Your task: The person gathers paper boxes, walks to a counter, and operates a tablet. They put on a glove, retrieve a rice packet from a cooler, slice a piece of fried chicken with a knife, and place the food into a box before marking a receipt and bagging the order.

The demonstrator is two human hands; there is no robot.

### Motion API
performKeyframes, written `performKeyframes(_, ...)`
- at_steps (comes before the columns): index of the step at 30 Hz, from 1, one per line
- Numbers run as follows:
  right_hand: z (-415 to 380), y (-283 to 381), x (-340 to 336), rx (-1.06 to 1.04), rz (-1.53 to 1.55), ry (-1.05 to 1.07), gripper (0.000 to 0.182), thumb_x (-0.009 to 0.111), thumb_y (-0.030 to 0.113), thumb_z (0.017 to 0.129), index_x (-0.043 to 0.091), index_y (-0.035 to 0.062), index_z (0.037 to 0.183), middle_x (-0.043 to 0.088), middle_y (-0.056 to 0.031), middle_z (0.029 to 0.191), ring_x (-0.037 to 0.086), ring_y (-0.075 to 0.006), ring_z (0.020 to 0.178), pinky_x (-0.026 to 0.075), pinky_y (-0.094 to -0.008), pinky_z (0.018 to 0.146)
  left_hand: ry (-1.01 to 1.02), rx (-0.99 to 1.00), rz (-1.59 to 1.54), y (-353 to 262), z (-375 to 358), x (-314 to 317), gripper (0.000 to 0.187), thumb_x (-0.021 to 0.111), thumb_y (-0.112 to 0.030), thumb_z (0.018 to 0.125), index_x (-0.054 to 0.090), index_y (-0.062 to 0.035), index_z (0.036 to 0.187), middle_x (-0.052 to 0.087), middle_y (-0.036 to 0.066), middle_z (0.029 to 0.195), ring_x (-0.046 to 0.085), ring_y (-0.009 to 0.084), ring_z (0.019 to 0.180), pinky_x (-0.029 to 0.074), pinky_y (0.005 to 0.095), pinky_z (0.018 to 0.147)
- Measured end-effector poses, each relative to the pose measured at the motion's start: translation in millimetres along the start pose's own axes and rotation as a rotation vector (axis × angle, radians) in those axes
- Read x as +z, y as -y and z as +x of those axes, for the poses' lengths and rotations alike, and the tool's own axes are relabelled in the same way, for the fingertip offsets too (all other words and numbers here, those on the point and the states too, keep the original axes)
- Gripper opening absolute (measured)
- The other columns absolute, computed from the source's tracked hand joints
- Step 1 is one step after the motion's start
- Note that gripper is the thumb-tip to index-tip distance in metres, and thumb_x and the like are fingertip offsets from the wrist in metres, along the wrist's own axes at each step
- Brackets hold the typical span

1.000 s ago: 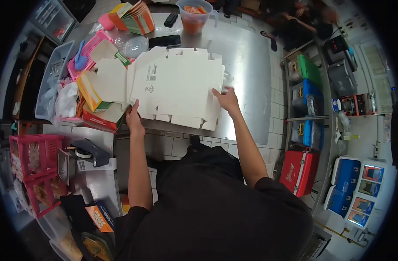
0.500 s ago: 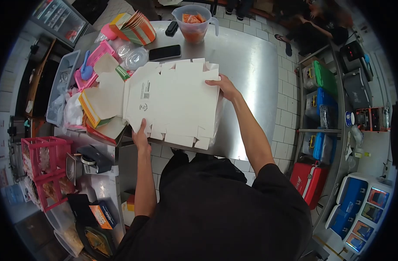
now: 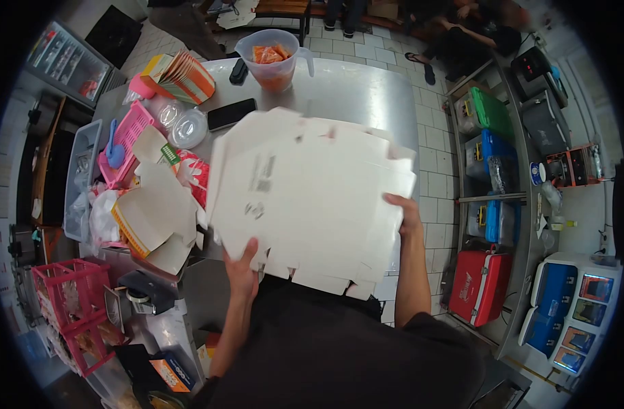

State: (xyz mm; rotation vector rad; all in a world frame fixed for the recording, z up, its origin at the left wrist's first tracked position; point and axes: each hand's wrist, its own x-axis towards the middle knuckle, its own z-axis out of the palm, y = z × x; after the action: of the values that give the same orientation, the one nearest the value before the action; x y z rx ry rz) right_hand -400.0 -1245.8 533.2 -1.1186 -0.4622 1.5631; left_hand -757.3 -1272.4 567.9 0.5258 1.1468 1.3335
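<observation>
Between my hands is a stack of flat white cardboard box blanks, raised above the steel table and close to my body. Printed marks show on its left part, and its edges have slots and tabs. My left hand grips the near left edge with the thumb on top. My right hand holds the right edge, thumb on top. The fingers of both hands are hidden under the cardboard. Left of the stack lie opened orange and white cartons.
On the steel table are a plastic measuring jug with orange packets, a phone, folded cartons, clear lids and a pink basket. Shelves with bins stand right; people are behind.
Both hands have lifted the cardboard stack off the table and brought it nearer my body and to the right. A red and white packet now shows beside it.
</observation>
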Motion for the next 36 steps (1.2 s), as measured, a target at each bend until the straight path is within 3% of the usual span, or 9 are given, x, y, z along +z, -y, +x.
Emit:
performKeyframes(5,-18,1,-66,-0.302,0.209,-0.149,0.054,0.054,0.023,0.093,0.042,-0.0059,0.137,0.06,-0.0197,0.125,0.065,-0.0305,0.107,0.054,-0.0392,0.092,0.36,-0.048,0.268,10,139,140,0.049,0.08,-0.019,0.079,0.055,0.0,0.117,0.066,0.009,0.102,0.065,0.0151,0.086,0.054,0.0295,0.07)
performKeyframes(9,52,4,-117,-0.455,0.316,-0.074,0.044,0.049,0.024,0.1,0.048,-0.0038,0.133,0.063,-0.0157,0.121,0.064,-0.0285,0.108,0.052,-0.0375,0.095,0.55,-0.161,0.439,47,254,238,0.045,0.073,-0.031,0.086,0.058,0.0036,0.111,0.067,0.014,0.101,0.067,0.0214,0.084,0.052,0.0329,0.074)
performKeyframes(14,129,-4,-120,-0.387,0.296,-0.316,0.051,0.064,0.003,0.089,0.045,-0.0008,0.136,0.054,-0.0147,0.133,0.052,-0.027,0.123,0.044,-0.0408,0.106,0.363,0.718,0.991,4,175,160,0.035,0.067,-0.026,0.089,0.06,-0.0003,0.111,0.066,0.016,0.109,0.061,0.0349,0.102,0.046,0.0419,0.091)
performKeyframes(19,110,-8,-111,-0.273,0.235,-0.307,0.049,0.069,0.009,0.088,0.049,-0.0015,0.132,0.058,-0.0171,0.128,0.058,-0.0281,0.117,0.051,-0.0444,0.098,0.222,0.647,1.239,9,77,-4,0.021,0.07,-0.009,0.079,0.066,-0.0084,0.1,0.066,0.01,0.106,0.058,0.0307,0.106,0.044,0.0403,0.091)
performKeyframes(23,47,23,-76,0.467,-1.062,-0.417,0.042,0.075,0.028,0.086,0.063,-0.0015,0.114,0.071,-0.0142,0.097,0.071,-0.0208,0.08,0.06,-0.0333,0.071,0.375,0.62,1.638,23,59,-42,0.033,0.072,-0.013,0.076,0.064,-0.0145,0.107,0.052,0.005,0.132,0.044,0.0319,0.121,0.04,0.0443,0.095)
performKeyframes(27,21,-47,76,-0.305,-0.764,0.17,0.017,0.054,0.002,0.096,0.065,0.0028,0.108,0.069,-0.0099,0.102,0.068,-0.0191,0.096,0.053,-0.033,0.085,0.323,0.533,1.591,31,52,-36,0.035,0.073,-0.014,0.075,0.063,-0.0172,0.109,0.049,0.005,0.127,0.041,0.0304,0.119,0.033,0.0461,0.094)
performKeyframes(29,45,-95,142,-0.628,-0.985,0.485,0.02,0.058,0.003,0.087,0.065,0.0014,0.106,0.07,-0.0154,0.101,0.068,-0.0323,0.089,0.054,-0.0366,0.083,0.337,0.521,1.629,39,55,-41,0.034,0.073,-0.012,0.076,0.063,-0.0173,0.108,0.051,0.007,0.117,0.043,0.0304,0.115,0.032,0.0444,0.092)
performKeyframes(31,76,-148,154,-0.473,-1.531,0.479,0.023,0.062,0.009,0.08,0.07,0.006,0.102,0.07,-0.0154,0.099,0.066,-0.0361,0.089,0.053,-0.0402,0.083,0.335,0.569,1.581,47,59,-54,0.025,0.071,-0.011,0.076,0.063,-0.0155,0.099,0.05,0.007,0.113,0.043,0.0306,0.113,0.031,0.0435,0.09)
performKeyframes(36,103,-175,142,-0.357,-1.435,0.584,0.023,0.075,0.026,0.068,0.075,0.0177,0.089,0.069,-0.0091,0.093,0.066,-0.0287,0.092,0.052,-0.0432,0.082,0.362,0.861,1.465,68,53,-86,0.011,0.064,-0.012,0.076,0.068,-0.012,0.086,0.057,0.014,0.114,0.049,0.0344,0.11,0.035,0.0465,0.092)
